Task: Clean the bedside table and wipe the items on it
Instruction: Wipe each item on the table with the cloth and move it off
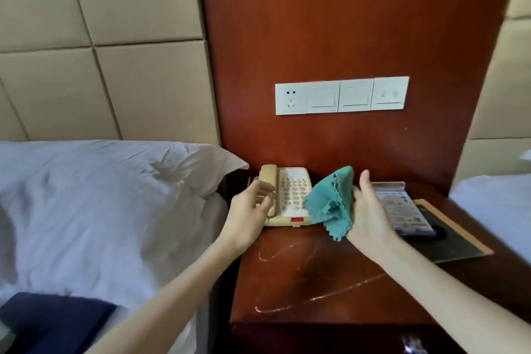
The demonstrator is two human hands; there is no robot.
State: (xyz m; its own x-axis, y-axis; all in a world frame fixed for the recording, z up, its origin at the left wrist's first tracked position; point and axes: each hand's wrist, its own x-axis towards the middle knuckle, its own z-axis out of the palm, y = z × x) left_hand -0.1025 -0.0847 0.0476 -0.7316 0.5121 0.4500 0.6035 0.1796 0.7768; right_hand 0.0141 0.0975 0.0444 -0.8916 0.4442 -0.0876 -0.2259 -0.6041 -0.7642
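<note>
Bedside table (316, 276) of red-brown wood stands right next to the bed, with pale scratches on top. At its back sits a cream phone (293, 195). Your left hand (250, 210) has its fingers bent at the handset (268, 178); I cannot tell if they grip it. Your right hand (370, 210) holds a green cloth (330, 201) just beside the phone, thumb up. Behind that hand lie a printed card (402, 210) and a dark tray (454, 241).

Scratched reddish bedside table (301, 282) bears a cream telephone (291, 195); crumpled green cloth (330, 201) hangs beside it.
</note>
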